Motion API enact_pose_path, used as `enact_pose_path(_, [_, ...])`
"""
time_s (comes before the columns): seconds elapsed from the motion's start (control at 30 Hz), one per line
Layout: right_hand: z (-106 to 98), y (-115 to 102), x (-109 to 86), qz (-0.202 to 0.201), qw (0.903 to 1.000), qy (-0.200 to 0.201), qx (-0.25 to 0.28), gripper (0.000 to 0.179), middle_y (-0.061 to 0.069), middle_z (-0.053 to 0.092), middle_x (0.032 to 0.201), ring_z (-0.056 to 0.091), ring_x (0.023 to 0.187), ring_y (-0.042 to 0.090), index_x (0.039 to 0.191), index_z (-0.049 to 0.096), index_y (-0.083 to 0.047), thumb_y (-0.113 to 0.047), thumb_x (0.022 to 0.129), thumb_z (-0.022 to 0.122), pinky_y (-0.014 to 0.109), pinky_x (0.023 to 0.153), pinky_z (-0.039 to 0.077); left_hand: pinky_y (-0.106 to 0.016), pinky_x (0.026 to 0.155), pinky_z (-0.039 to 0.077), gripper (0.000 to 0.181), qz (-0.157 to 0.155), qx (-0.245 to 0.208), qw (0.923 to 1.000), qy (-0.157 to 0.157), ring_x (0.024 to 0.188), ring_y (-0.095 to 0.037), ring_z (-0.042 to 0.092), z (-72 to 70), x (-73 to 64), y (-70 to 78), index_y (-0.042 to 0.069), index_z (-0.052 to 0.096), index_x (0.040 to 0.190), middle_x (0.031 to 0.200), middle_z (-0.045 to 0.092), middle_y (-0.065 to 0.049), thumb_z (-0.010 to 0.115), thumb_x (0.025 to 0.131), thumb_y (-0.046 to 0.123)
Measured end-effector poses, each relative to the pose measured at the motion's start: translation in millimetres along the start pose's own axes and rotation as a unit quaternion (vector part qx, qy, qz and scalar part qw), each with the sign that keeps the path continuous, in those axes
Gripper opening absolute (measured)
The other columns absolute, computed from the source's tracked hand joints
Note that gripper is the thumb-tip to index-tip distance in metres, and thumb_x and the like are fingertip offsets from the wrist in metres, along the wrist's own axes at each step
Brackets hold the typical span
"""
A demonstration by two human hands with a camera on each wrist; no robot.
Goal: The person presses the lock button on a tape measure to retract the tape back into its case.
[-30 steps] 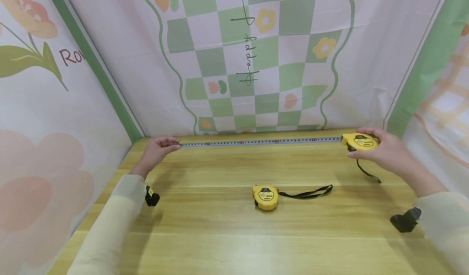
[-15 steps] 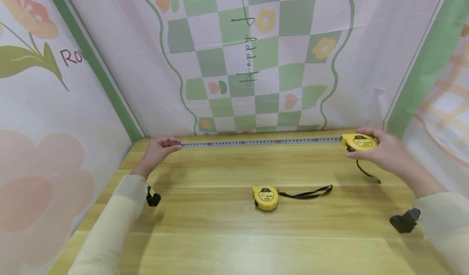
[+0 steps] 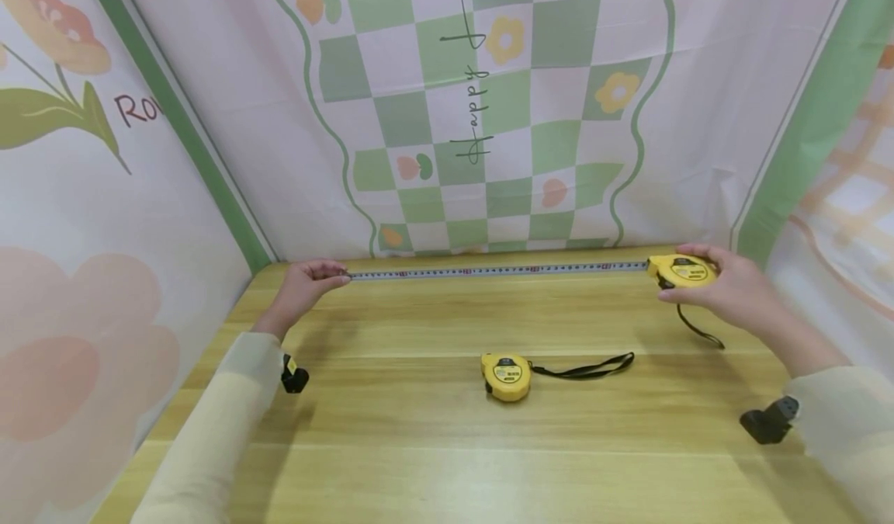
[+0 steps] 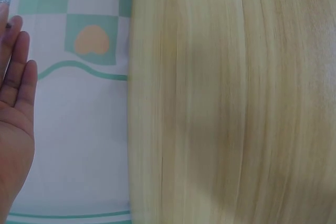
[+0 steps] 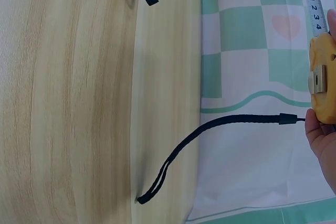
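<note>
My right hand grips a yellow tape measure near the back right of the table. Its metal clip faces the right wrist camera, and its black strap hangs down. From the case a silvery measuring blade runs straight to the left, pulled out to a little past 40. Thumb and fingertips of my left hand pinch the blade's end. In the left wrist view only part of that hand shows, at the left edge, beside the blade's low numbers.
A second yellow tape measure lies mid-table, its black strap stretched to the right. The wooden table ends at a patterned cloth backdrop, with more cloth on both sides.
The right hand has shifted slightly left with the case, and the left hand slightly right. The drawn-out blade is a little shorter. The second tape measure has stayed in place.
</note>
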State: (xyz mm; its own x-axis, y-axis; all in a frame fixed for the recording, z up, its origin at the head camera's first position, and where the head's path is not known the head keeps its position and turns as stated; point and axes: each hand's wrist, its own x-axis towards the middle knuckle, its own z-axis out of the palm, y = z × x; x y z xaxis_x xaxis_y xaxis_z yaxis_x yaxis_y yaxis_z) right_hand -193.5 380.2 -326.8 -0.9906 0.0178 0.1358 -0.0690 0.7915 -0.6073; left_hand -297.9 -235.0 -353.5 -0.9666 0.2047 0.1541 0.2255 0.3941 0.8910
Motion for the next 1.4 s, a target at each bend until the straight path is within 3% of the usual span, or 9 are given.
enact_pose_path(0.4, [3, -2, -1.1, -0.007, 0.9999, 0.005, 0.01, 0.088, 0.026, 0.05, 0.122, 0.05, 0.096, 0.034, 0.145, 0.039, -0.003, -0.042, 0.079, 0.081, 0.03, 0.063, 0.045, -0.029, 0.084, 0.053, 0.037, -0.001, 0.008, 1.0, -0.002, 0.093, -0.019, 0.066, 2.7, 0.9, 1.2, 0.003, 0.069, 0.109, 0.101, 0.071, -0.006, 0.076, 0.085, 0.031])
enact_pose_path(0.93, [5, -3, 0.5, -0.004, 0.9997, -0.004, 0.022, 0.091, 0.026, 0.049, 0.122, 0.051, 0.097, 0.034, 0.147, 0.035, -0.003, -0.043, 0.079, 0.08, 0.03, 0.064, 0.046, -0.029, 0.083, 0.053, 0.027, 0.001, 0.0, 1.0, 0.0, 0.092, -0.019, 0.066, 10.8, 2.7, 7.6, 0.006, 0.07, 0.106, 0.1, 0.071, -0.005, 0.076, 0.087, 0.025])
enact_pose_path(1.4, [8, -7, -0.3, -0.005, 0.9994, -0.005, 0.032, 0.09, 0.025, 0.048, 0.123, 0.05, 0.097, 0.034, 0.147, 0.035, -0.004, -0.043, 0.079, 0.08, 0.029, 0.064, 0.046, -0.03, 0.084, 0.053, 0.032, -0.001, -0.002, 1.0, -0.006, 0.093, -0.02, 0.065, 13.8, 4.2, 6.6, 0.005, 0.07, 0.107, 0.102, 0.071, -0.006, 0.076, 0.086, 0.028])
